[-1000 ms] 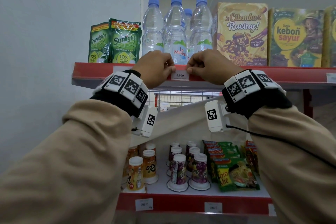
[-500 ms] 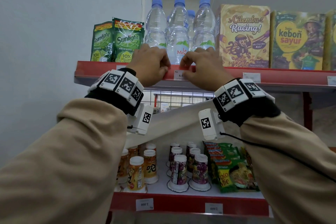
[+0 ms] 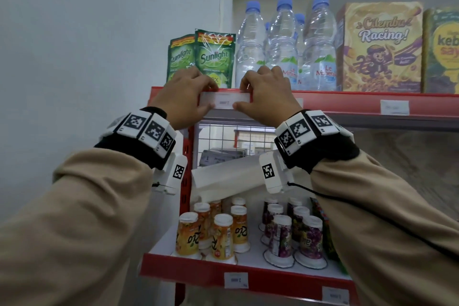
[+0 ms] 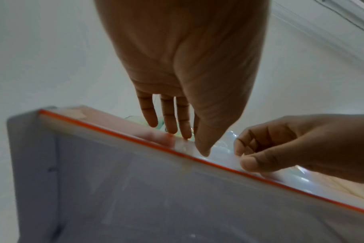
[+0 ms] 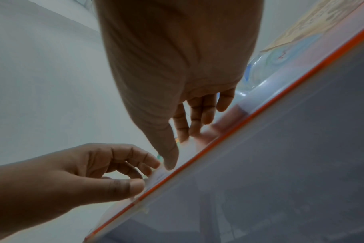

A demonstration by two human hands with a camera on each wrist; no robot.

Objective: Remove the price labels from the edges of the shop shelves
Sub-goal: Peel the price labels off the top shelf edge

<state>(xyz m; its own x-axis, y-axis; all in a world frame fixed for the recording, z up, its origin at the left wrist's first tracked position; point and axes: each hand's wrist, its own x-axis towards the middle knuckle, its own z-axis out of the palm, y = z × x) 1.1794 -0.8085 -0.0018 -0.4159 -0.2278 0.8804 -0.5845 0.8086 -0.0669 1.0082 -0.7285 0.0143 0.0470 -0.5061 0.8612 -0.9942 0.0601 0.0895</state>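
Note:
A white price label (image 3: 224,101) sits on the red front edge of the top shelf (image 3: 347,102), below the green Sunlight pouches (image 3: 214,57). My left hand (image 3: 211,97) pinches its left end, fingers over the shelf's top and thumb under the label. My right hand (image 3: 242,97) pinches the right end the same way. In the left wrist view my left hand (image 4: 194,144) has its fingertips on the edge, and my right hand (image 4: 243,157) is curled on the label. The right wrist view shows my right hand (image 5: 177,152) and left hand (image 5: 150,176) close together on the strip.
Water bottles (image 3: 283,47) and cereal boxes (image 3: 380,49) stand on the top shelf. Another label (image 3: 394,107) is further right on that edge. The lower shelf holds drink cups (image 3: 223,236) and has two labels (image 3: 236,280) on its edge. A grey wall lies left.
Both hands have slid left along the top shelf edge, from below the water bottles to below the Sunlight pouches, and now hold a wider white label. The head view has shifted too.

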